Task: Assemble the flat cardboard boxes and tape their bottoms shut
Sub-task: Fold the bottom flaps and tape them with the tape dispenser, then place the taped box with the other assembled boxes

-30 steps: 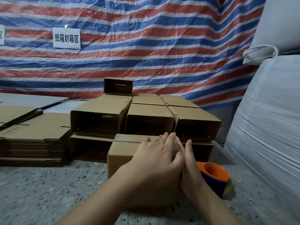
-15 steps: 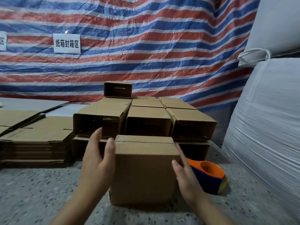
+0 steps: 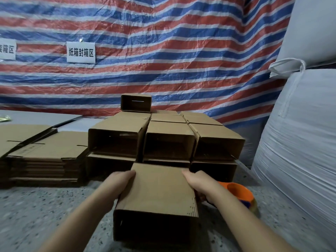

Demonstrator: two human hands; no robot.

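- I see the box lying on its side on the speckled floor, open end facing the camera.
- Left hand grips its left side, fingers curled onto the top panel.
- Right hand grips the right side the same way.
- Stack of assembled boxes sits just behind it.
- Flat cardboard pile is off to the left.
- Orange tape dispenser lies just beside my right wrist.
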